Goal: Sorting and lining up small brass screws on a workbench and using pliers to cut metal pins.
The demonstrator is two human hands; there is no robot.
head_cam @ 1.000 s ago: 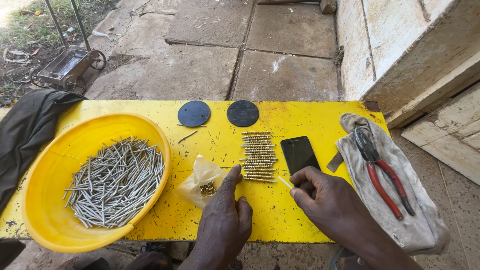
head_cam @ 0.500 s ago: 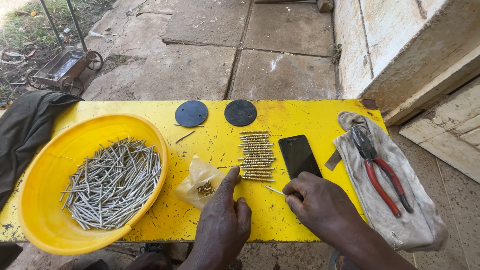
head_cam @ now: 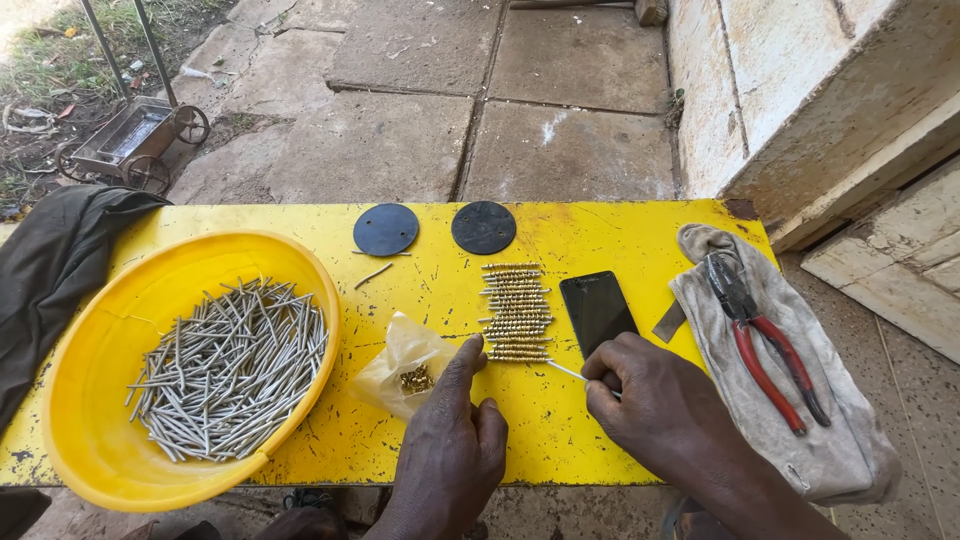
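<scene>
Change since the earlier frames: the right hand (head_cam: 655,405) has drawn nearer and slightly left, bringing its thin metal pin (head_cam: 568,371) up to the near end of the row of brass-tipped pins (head_cam: 516,311); the left hand (head_cam: 452,445) has kept its place, forefinger extended.

Item 1. Right hand: near right of centre, fingers pinched together on the thin metal pin, whose free end points left toward the row.

Item 2. Left hand: near centre, forefinger stretched out to the near left corner of the row, the other fingers curled under; nothing gripped.

Item 3. Row of brass-tipped pins: laid side by side in a column at the middle of the yellow desk (head_cam: 620,235), between the clear plastic bag (head_cam: 405,365) and the black phone (head_cam: 597,311).

Item 4. Clear plastic bag: just left of the left forefinger, with small brass pieces inside.

Item 5. Yellow bowl (head_cam: 95,410): left end of the desk, holding a heap of grey steel pins (head_cam: 232,368).

Item 6. Two dark round discs (head_cam: 385,229): side by side at the far edge of the desk.

Item 7. Black phone: flat, screen dark, just right of the row.

Item 8. Grey cloth (head_cam: 800,440): right end of the desk, carrying red-handled pliers (head_cam: 760,340).

Item 9. Dark garment (head_cam: 50,265): draped over the left end.

Item 10. Small wheeled metal cart (head_cam: 135,140): far left, on paving.
</scene>
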